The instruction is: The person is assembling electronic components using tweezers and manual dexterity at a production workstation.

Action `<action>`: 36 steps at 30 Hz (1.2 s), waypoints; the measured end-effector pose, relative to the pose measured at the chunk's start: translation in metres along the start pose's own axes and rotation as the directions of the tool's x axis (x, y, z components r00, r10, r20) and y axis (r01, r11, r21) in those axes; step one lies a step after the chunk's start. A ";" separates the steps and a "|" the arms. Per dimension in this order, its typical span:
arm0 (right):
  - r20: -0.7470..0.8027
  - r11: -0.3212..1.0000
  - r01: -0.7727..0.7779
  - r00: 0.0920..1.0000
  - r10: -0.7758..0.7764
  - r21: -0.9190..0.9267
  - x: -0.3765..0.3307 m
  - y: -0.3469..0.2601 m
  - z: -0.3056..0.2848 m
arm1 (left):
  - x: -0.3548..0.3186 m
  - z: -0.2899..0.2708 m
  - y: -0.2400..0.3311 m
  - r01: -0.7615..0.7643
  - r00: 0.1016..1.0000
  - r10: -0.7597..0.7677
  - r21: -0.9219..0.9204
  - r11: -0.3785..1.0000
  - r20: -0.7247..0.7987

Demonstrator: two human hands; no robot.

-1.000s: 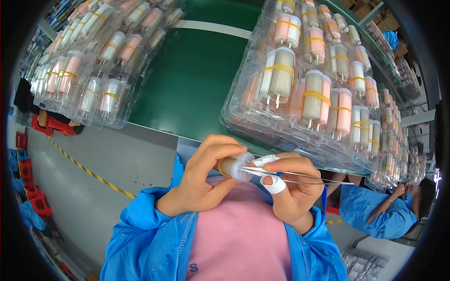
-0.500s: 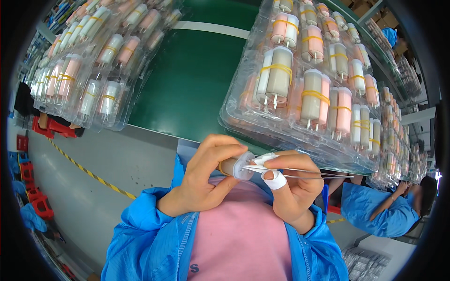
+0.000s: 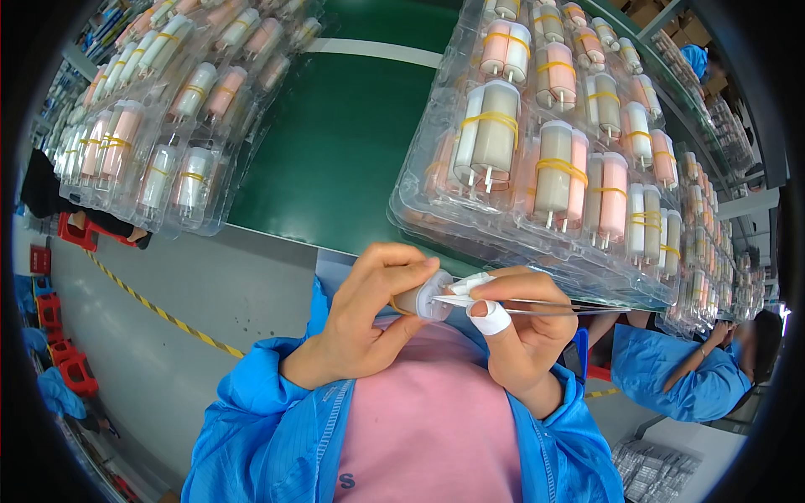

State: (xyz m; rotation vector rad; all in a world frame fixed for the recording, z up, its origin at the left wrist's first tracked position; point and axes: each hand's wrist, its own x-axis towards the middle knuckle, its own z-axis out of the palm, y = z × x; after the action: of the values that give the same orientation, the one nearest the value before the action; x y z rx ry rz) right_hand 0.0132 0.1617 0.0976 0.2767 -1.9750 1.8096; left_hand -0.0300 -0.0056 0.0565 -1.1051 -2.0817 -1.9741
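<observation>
The left hand (image 3: 356,317) grips a beige, translucent-ended plastic cylinder (image 3: 431,297), long axis crosswise, end pointing right toward slender silver metal tweezers (image 3: 459,300) pinched by the right hand (image 3: 528,331).

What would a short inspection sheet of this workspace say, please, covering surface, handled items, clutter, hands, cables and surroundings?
Surface: green table with a white stripe.
Handled items: capped cylinder; tweezers, tips at its translucent end, contact unclear.
Clutter: clear trays of banded pink, white and grayish cylinders, left and right.
Hands: left hand grips the cylinder; right hand holds the tweezers, white wrap on its thumb.
Cables: nothing seen.
Surroundings: gray floor, yellow-black line, red stools, co-worker in blue at right.
</observation>
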 end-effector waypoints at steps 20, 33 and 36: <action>0.089 0.980 0.045 0.996 -0.028 -0.193 0.011 -0.005 0.001 | 0.006 -0.006 -0.003 -0.111 0.994 0.107 0.278 0.954 0.029; -0.029 0.996 0.085 0.996 -0.086 -0.030 0.002 0.000 0.004 | 0.002 -0.001 -0.002 -0.036 0.999 0.036 -0.001 0.999 -0.039; -0.026 0.994 0.104 0.994 -0.105 -0.046 0.003 0.001 0.005 | 0.002 -0.001 -0.001 -0.038 0.998 0.039 0.006 0.999 -0.042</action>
State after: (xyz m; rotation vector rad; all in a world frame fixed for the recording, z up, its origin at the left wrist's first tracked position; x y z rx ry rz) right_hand 0.0097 0.1573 0.0979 0.3317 -1.9413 1.6936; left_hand -0.0327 -0.0054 0.0570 -1.0852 -2.0283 -1.9561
